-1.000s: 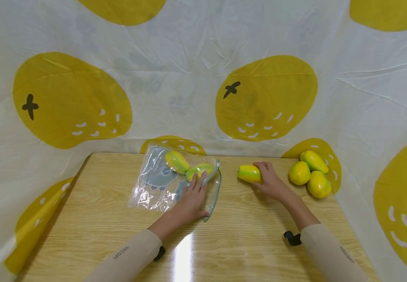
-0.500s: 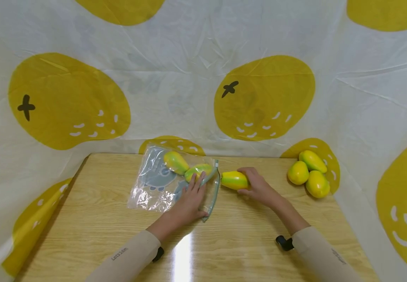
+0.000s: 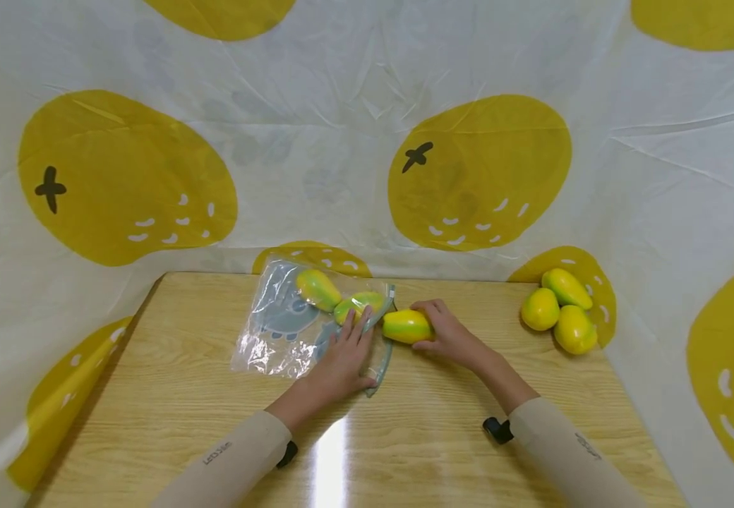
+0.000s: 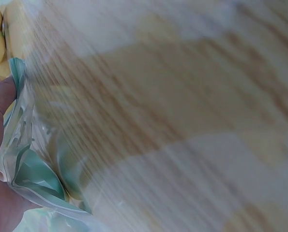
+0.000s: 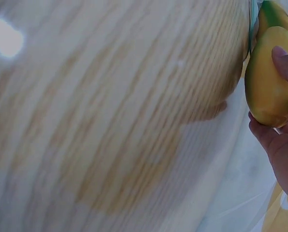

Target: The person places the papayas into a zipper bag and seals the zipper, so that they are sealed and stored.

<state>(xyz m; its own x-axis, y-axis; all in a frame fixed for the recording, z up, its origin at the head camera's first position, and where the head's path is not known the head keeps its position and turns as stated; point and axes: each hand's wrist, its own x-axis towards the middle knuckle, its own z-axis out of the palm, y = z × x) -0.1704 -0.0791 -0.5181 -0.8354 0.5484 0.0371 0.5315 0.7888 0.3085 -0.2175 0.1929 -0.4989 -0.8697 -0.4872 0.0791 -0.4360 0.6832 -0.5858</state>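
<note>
In the head view a clear zip bag (image 3: 272, 353) with a blue-grey cartoon print lies on the table, its mouth toward the right. Inside it are two yellow-green papayas, one papaya (image 3: 318, 290) deeper in and another papaya (image 3: 357, 305) nearer the mouth. My left hand (image 3: 344, 360) lies over the bag at the mouth, fingers spread and straight, thumb at the near corner. The left wrist view shows the green zip edge (image 4: 18, 72) parted between finger and thumb. My right hand (image 3: 446, 335) grips a third papaya (image 3: 406, 327) by its right end, its other end overlapping the mouth.
Several more papayas (image 3: 540, 309) sit clustered at the table's far right corner. A fabric sheet (image 3: 316, 169) printed with big yellow fruit hangs behind and beside the wooden table (image 3: 170, 409).
My right hand has carried the papaya leftward from mid-table to the bag's mouth. My left hand stays on the bag, and the other papayas have not moved.
</note>
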